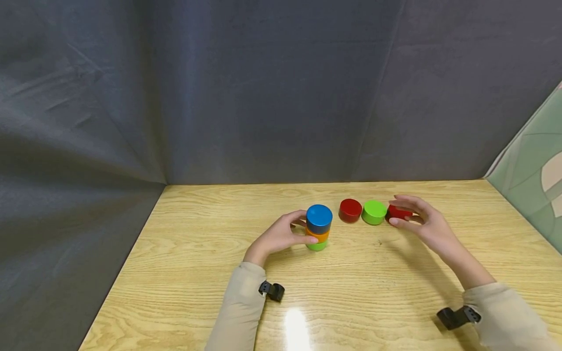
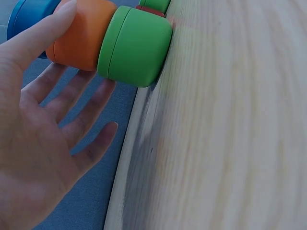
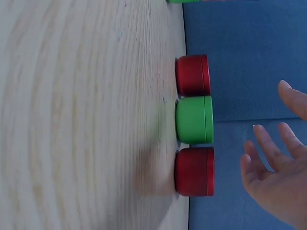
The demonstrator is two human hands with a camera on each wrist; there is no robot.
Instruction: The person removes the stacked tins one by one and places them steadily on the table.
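While the left hand [image 1: 281, 236] steadies the three-block stack [image 1: 318, 227] with spread fingers, the right hand [image 1: 417, 222], fingers loosely spread, hovers over the nearest red block [image 1: 398, 212]; pinching it likely comes next.

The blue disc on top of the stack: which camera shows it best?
The head view: the blue disc shows whole, topping the orange disc and a green one. The left wrist view catches only its cropped edge behind the left hand. The right wrist view misses it.
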